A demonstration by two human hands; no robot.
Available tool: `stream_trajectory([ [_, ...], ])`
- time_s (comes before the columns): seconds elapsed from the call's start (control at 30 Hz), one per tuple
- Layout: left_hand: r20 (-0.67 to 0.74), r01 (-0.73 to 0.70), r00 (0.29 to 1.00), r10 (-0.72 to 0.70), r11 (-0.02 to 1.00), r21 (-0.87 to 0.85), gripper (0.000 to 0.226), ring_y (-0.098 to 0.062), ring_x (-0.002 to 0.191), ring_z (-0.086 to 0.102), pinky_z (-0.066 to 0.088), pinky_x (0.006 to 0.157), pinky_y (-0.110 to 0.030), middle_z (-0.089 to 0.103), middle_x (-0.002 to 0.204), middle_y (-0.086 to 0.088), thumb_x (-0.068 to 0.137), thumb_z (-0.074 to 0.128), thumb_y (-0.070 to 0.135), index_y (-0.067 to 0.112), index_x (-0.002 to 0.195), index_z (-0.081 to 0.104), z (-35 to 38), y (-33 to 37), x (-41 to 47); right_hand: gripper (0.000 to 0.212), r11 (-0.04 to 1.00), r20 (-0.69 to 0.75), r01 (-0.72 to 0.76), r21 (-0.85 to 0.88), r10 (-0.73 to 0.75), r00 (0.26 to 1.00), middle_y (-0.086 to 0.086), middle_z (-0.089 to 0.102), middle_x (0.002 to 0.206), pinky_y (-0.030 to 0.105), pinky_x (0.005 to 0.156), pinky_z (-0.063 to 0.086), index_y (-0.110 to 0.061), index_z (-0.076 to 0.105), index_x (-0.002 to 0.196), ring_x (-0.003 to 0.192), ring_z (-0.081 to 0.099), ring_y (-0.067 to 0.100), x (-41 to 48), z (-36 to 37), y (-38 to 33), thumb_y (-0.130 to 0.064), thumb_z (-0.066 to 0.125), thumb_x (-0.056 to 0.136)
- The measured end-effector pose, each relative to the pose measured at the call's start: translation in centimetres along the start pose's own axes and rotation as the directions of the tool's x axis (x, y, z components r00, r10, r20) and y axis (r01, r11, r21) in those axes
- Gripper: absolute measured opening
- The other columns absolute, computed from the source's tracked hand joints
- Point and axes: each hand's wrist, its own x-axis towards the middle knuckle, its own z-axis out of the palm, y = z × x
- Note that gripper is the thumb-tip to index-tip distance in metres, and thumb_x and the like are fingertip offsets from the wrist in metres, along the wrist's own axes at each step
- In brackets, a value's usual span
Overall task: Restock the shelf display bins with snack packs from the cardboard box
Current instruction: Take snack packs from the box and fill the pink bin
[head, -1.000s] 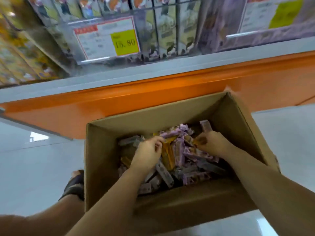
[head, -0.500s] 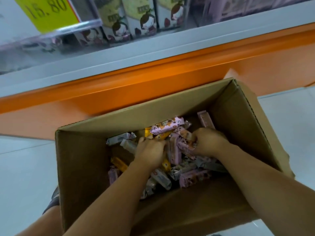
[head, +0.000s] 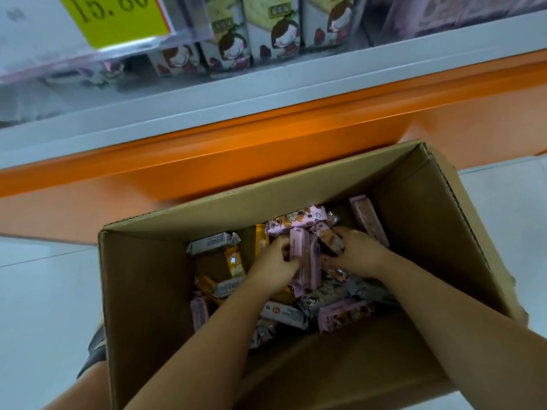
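An open cardboard box (head: 148, 291) stands on the floor below me, holding several loose snack packs in pink, yellow and grey wrappers. Both my hands are down inside it. My left hand (head: 273, 266) grips upright pink packs (head: 306, 261) from the left. My right hand (head: 359, 253) closes on the same bunch from the right, fingers curled round packs. More packs (head: 340, 313) lie beneath my forearms. The clear shelf display bins (head: 251, 34) with upright packs sit above, at the top of the view.
An orange shelf base (head: 266, 143) under a grey ledge runs across just behind the box. A yellow price tag (head: 118, 16) hangs at the top left. Pale floor tiles (head: 44, 291) lie on both sides. My knee and shoe (head: 94, 350) show at the box's left.
My hands have drawn together in the box's middle and now gather a bunch of pink packs between them. The view has tilted down and closer to the box.
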Motion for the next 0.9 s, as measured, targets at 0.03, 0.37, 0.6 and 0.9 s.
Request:
stream_trajectory([
  [0.03,0.021,0.001,1.0,-0.001,1.0,-0.019,0.047,-0.011,0.109,0.052,0.044,0.085,-0.025,0.053,0.134,0.005,0.097,0.053,0.023,0.022,0.142,0.04,0.2,0.0,0.1,0.06,1.0,0.016,-0.017,-0.024,0.017,1.0,0.013,0.051,0.133,0.028,0.087,0.044,-0.008,0.039,0.138,0.115,0.052,0.026,0.1,0.0,0.1,-0.025,0.067,0.087],
  [0.37,-0.077,0.017,0.996,-0.036,0.971,-0.24,0.041,-0.015,0.111,0.055,0.05,0.089,-0.031,0.058,0.119,0.005,0.095,0.057,0.023,0.027,0.135,0.048,0.6,0.0,-0.4,0.054,0.996,0.157,-0.029,-0.089,0.042,0.987,0.003,0.058,0.115,0.021,0.067,0.039,-0.014,0.044,0.132,0.09,0.051,0.012,0.1,0.8,0.2,-0.028,0.067,0.086],
  [0.6,-0.061,0.053,0.996,-0.07,0.965,-0.256,0.046,-0.019,0.117,0.054,0.048,0.1,-0.043,0.056,0.131,-0.001,0.097,0.054,0.022,0.029,0.141,0.042,0.9,-0.5,-0.6,0.074,0.999,0.193,-0.043,0.005,0.042,0.98,0.007,0.043,0.143,0.015,0.065,0.041,-0.021,0.014,0.151,0.112,0.051,0.018,-0.3,0.3,-0.5,-0.021,0.059,0.092],
  [0.9,-0.102,0.061,0.989,-0.106,0.927,-0.371,0.044,-0.015,0.119,0.051,0.043,0.104,-0.04,0.049,0.14,0.003,0.102,0.043,0.023,0.034,0.143,0.037,1.2,-0.8,-1.1,0.075,0.976,0.138,-0.038,0.214,0.009,0.99,0.004,0.031,0.153,0.012,0.071,0.045,-0.03,0.012,0.152,0.1,0.057,0.012,-0.2,1.3,-0.4,-0.027,0.059,0.093],
])
